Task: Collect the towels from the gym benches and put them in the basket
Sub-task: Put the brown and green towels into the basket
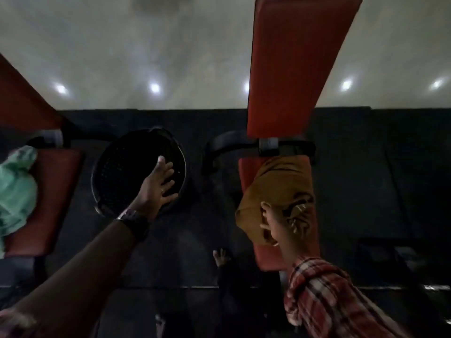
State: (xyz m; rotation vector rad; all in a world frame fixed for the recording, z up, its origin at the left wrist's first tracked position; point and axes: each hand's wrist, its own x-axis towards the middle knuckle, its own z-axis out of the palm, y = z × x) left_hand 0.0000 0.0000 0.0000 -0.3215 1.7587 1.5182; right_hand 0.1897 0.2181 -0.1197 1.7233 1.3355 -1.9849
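Dark floor (190,252) lies open between two red padded desks, with the round black mesh basket (127,172) standing on it at roughly 10 o'clock from frame centre. The left hand (156,189) is spread flat, fingers apart, over the basket's right rim, holding nothing; a dark watch (134,222) sits on that wrist. The right hand (271,224), from a red plaid sleeve (324,296), is closed on a crumpled mustard-brown towel (280,191) lying on the seat of the right desk (288,257) at 3 o'clock, whose red backrest (292,64) rises toward 1 o'clock. A pale green towel (14,191) lies bunched on the left desk (53,191) at 9 o'clock, well apart from the basket. No writing can be read. Upholstery looks smooth; both towels look soft and creased.
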